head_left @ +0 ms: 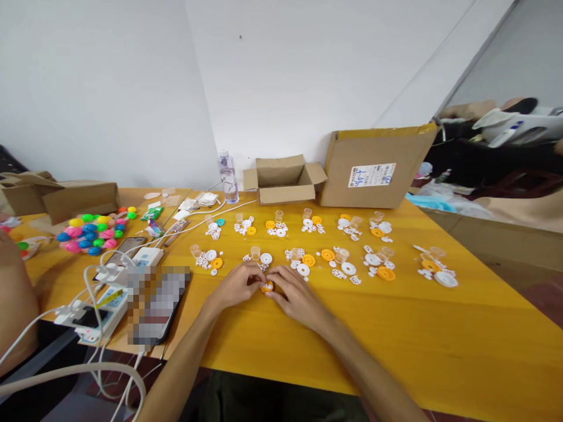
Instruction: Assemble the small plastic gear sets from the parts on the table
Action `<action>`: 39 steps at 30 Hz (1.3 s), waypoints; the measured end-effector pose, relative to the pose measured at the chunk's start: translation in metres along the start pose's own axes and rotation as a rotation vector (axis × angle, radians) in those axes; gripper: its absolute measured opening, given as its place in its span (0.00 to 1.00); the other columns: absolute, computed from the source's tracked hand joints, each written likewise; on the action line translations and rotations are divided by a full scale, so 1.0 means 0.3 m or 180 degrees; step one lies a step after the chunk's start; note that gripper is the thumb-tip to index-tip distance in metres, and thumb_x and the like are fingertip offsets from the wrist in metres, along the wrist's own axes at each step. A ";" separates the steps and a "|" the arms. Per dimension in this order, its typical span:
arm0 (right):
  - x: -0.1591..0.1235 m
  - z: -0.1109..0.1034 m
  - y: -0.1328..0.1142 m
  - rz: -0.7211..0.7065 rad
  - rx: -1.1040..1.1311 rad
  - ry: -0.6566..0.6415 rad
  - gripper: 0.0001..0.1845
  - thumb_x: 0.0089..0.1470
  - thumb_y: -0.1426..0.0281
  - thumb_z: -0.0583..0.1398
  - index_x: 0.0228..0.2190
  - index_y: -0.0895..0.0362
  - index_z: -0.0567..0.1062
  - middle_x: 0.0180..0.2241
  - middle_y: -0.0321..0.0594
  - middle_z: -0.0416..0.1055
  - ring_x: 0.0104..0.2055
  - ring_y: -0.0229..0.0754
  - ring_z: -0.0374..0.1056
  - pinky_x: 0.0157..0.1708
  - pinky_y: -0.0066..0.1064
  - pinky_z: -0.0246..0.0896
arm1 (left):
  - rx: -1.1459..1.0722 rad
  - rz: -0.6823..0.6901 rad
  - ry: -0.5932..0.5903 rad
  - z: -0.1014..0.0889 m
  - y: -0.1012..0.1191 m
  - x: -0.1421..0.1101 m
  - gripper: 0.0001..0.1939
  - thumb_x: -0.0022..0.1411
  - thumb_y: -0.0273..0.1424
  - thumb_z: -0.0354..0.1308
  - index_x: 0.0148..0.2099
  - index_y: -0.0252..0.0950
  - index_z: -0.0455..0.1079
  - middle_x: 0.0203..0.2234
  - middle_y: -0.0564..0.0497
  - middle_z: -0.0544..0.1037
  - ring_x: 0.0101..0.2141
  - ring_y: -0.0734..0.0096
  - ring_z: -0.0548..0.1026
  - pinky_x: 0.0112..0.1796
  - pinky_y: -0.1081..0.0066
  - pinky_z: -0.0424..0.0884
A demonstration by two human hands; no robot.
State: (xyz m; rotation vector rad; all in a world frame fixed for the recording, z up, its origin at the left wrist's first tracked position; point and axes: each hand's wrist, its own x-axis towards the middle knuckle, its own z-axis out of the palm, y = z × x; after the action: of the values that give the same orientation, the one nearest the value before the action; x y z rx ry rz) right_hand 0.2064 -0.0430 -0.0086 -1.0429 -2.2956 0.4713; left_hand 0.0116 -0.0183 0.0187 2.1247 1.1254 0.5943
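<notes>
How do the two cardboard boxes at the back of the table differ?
The small box sits upright with its flaps open, so its inside shows; the big box lies on its side, showing a closed face. The big box bears a white label; the small box shows none. Both are plain brown cardboard against the wall.

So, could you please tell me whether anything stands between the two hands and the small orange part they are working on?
Nothing visible does: the left hand and right hand both already pinch the orange part between their fingertips.
</notes>
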 end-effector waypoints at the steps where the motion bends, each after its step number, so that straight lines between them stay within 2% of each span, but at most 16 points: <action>1: 0.000 -0.001 -0.001 -0.0001 -0.0002 0.0005 0.08 0.60 0.75 0.60 0.41 0.52 0.72 0.43 0.42 0.71 0.46 0.47 0.68 0.48 0.40 0.65 | 0.0009 -0.0001 0.0007 0.000 -0.001 0.000 0.09 0.59 0.22 0.55 0.31 0.37 0.75 0.29 0.52 0.76 0.30 0.71 0.71 0.35 0.72 0.66; 27: 0.002 -0.003 0.001 -0.0022 0.0038 -0.0003 0.08 0.61 0.74 0.59 0.41 0.52 0.73 0.44 0.42 0.70 0.48 0.47 0.68 0.48 0.40 0.65 | 0.0039 0.0056 0.0003 0.002 -0.009 0.002 0.10 0.60 0.22 0.57 0.32 0.37 0.78 0.30 0.51 0.77 0.33 0.70 0.73 0.38 0.71 0.67; 39: 0.001 -0.001 0.000 -0.0017 -0.0007 0.0020 0.07 0.60 0.74 0.60 0.41 0.52 0.72 0.44 0.42 0.71 0.47 0.47 0.68 0.48 0.39 0.65 | 0.0043 -0.0008 -0.0031 -0.003 0.000 0.001 0.10 0.58 0.21 0.56 0.31 0.37 0.77 0.29 0.51 0.77 0.31 0.71 0.72 0.36 0.72 0.67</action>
State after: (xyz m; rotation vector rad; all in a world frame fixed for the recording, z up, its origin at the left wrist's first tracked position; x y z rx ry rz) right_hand 0.2064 -0.0427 -0.0082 -1.0377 -2.2932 0.4628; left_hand 0.0112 -0.0178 0.0193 2.1351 1.1294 0.5761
